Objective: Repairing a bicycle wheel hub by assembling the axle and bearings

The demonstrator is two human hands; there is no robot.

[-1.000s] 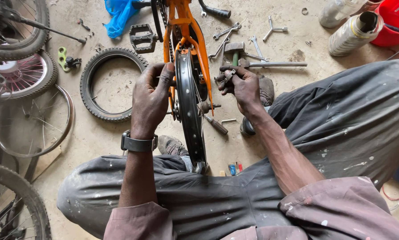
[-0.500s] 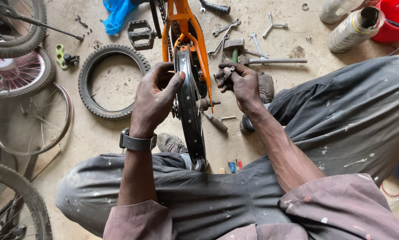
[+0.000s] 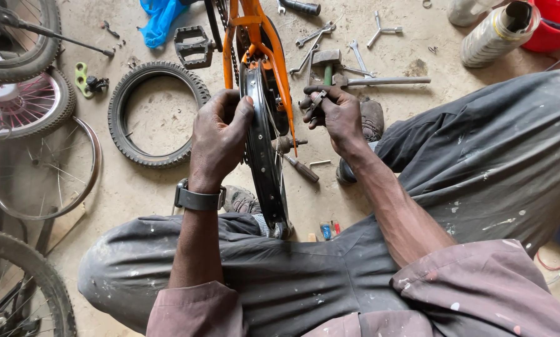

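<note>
Dusty concrete floor [image 3: 161,187] carries scattered bicycle parts and tools beneath a seated person in dark, paint-flecked trousers. Between the knees stands a bare black metal wheel rim [image 3: 262,156], upright and set in an orange bicycle frame [image 3: 264,37]. The left hand [image 3: 217,140] curls over the rim's left side, its grip closed on the rim with the thumb pressing the edge. The right hand [image 3: 336,115], just right of the rim, holds a small grey metal tool [image 3: 316,100] pinched in its fingers. Left of the left hand lies a loose black knobbly tyre [image 3: 158,112]. Beyond the right hand lie a grey-headed hammer [image 3: 327,62] and several spanners [image 3: 314,34]. Below it a dark-handled screwdriver [image 3: 302,168] rests on the floor.
</note>
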